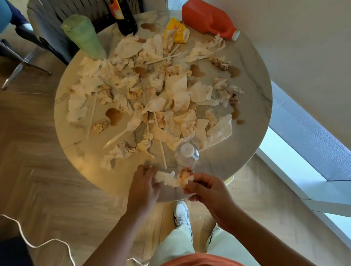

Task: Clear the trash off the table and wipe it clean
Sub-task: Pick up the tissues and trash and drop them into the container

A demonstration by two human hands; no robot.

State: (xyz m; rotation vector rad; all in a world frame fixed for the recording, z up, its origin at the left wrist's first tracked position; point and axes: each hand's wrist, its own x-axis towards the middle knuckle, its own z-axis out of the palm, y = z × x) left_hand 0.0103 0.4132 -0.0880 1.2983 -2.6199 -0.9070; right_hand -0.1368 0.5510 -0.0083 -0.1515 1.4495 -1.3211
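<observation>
1. Both hands, left hand (144, 189) and right hand (207, 189), pinch one stained napkin (176, 177) just in front of the bottle (187, 155), at the table (251, 98) edge.
2. Napkin looks light, limp, damp; bunching it whole should work.

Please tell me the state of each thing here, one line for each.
Left hand: grips a tissue.
Right hand: grips a stained tissue.
Clear bottle: upright, capped.
Orange jug: lying on its side, capped.
Dark bottle: upright.
Yellow cup: tipped over.
Spoon: lying flat.
Table: littered, brown spills.
</observation>
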